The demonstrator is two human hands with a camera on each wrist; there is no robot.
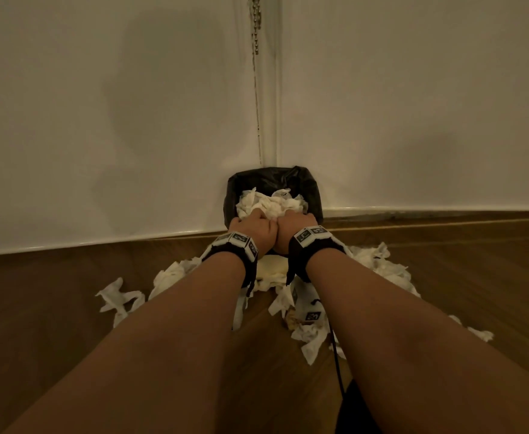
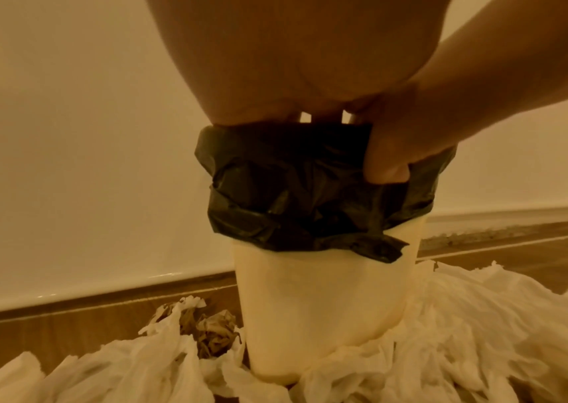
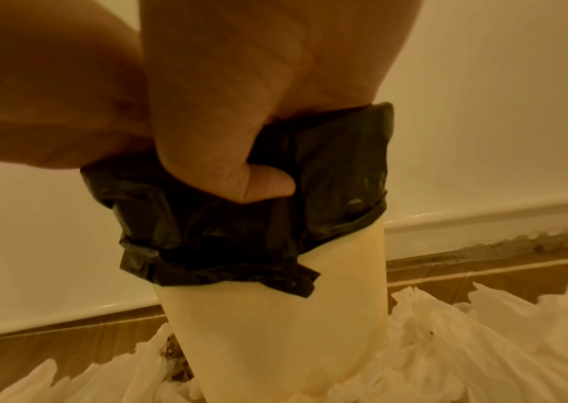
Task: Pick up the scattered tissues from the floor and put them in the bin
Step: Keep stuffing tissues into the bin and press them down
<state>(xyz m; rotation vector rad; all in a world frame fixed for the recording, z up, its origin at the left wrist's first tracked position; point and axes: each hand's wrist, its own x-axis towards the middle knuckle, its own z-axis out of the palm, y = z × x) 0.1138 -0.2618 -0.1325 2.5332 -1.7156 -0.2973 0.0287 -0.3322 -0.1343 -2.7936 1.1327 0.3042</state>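
head: crumpled white tissues [image 1: 269, 203] heaped in bin [image 1: 315, 195]

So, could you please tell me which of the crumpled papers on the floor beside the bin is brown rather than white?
The brown crumpled wad just left of the bin base; the tissues around it are white.

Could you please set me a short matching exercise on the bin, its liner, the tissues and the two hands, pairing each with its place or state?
Things:
1. bin
2. black liner
3. tissues on the floor
4. left hand and right hand

Places or states:
A. folded over the bin's rim
B. side by side at the bin's mouth, on the tissues inside
C. scattered around the bin's base
D. cream, standing in the wall corner

Pairs: 1-D, 2-A, 3-C, 4-B
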